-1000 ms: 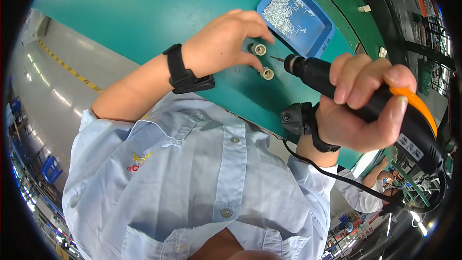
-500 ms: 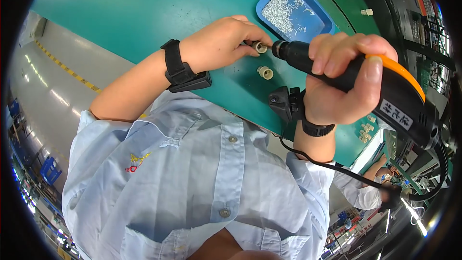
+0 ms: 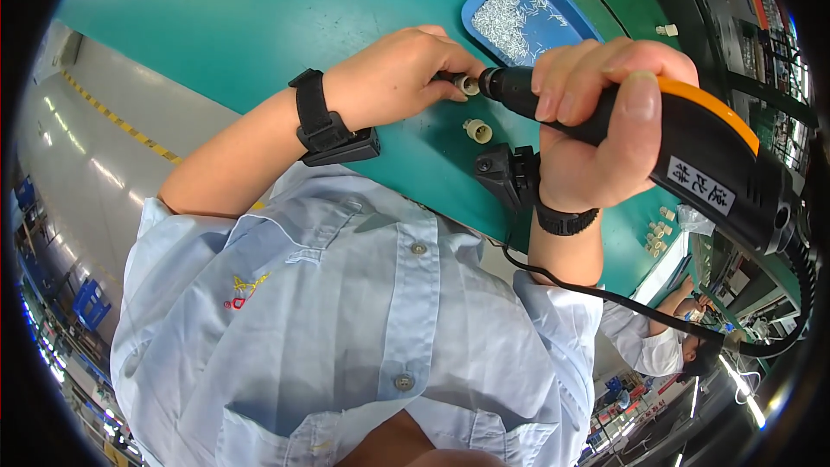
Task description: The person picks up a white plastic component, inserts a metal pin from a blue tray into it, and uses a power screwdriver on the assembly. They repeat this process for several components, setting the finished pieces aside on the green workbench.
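A small cream cylindrical plastic fitting (image 3: pixel 469 86) is pinched between the thumb and fingers of my left hand (image 3: pixel 402 76), its hollow end facing right. My right hand (image 3: pixel 605 121) is wrapped round a black and orange electric screwdriver (image 3: pixel 709 149). The driver's nose points left and sits right at the fitting's open end; whether the bit touches inside is hidden. Just below, a second cream fitting (image 3: pixel 477 131) lies loose on the green table (image 3: pixel 259 26). Above the driver stands a blue tray (image 3: pixel 475 2) holding many small silver screws (image 3: pixel 508 19).
Several more cream fittings (image 3: pixel 659 233) lie in a group at the right beside a clear plastic bag (image 3: pixel 695 220). Another fitting (image 3: pixel 667 30) rests at the far right. The driver's black cable (image 3: pixel 791 294) curls down at the right. A co-worker (image 3: pixel 648 342) is at the lower right.
My right hand has brought the screwdriver left, so its nose is now up against the fitting. My left hand and the fitting in it have hardly moved.
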A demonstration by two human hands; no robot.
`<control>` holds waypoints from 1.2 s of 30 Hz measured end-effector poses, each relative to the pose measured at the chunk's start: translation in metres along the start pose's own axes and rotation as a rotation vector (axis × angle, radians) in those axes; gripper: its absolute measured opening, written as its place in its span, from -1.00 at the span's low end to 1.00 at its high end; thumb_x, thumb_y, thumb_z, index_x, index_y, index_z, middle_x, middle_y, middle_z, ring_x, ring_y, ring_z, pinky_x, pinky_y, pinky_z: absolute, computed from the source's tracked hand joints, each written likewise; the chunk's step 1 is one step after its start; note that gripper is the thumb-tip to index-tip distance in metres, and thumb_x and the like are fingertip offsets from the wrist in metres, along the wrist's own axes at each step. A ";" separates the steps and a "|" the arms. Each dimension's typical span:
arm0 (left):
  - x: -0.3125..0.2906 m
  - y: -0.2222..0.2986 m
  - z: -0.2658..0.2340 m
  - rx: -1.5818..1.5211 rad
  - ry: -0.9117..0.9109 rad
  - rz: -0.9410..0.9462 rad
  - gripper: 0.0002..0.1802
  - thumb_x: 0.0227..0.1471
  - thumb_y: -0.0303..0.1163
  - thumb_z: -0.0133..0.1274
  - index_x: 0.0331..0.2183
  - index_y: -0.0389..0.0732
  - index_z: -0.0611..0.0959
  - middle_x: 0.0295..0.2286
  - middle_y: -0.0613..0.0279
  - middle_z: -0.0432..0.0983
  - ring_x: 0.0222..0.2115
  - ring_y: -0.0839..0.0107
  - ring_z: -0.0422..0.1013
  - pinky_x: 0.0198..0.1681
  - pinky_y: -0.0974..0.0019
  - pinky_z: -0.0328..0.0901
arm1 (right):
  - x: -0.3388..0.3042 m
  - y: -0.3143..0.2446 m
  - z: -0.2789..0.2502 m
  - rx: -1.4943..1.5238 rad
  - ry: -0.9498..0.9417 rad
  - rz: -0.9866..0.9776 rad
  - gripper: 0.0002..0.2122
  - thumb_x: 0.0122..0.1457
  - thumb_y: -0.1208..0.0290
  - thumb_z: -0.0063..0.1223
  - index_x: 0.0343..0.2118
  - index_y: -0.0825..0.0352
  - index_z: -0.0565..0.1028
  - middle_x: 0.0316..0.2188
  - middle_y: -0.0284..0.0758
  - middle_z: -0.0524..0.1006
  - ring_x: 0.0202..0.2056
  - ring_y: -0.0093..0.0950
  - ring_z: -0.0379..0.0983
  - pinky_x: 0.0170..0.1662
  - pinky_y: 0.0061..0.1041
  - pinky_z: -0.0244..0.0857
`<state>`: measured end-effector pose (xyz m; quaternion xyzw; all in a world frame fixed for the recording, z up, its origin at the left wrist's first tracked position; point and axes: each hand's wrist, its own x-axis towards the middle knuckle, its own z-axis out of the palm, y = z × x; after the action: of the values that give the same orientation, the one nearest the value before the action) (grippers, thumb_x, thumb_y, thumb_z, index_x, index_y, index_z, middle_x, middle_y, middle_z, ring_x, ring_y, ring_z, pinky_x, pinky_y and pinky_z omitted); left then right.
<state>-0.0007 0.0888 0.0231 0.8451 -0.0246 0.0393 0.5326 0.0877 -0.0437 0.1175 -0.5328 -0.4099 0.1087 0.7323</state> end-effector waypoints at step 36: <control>0.244 -0.078 -0.171 0.773 0.061 -0.146 -0.37 -0.12 0.03 0.23 -0.11 -0.21 0.54 -0.11 -0.04 0.48 -0.05 0.06 0.38 0.01 0.15 0.27 | -0.142 -0.093 -0.074 -0.170 0.643 -0.057 -0.73 0.15 0.27 0.09 -0.31 0.31 0.26 -0.75 -0.44 0.27 -0.75 -0.58 0.18 -0.66 -0.58 0.08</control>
<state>0.2421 0.2766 0.0488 0.9813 0.0681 0.0327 0.1769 0.0242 -0.2175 0.1222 -0.5874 -0.1803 -0.1200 0.7798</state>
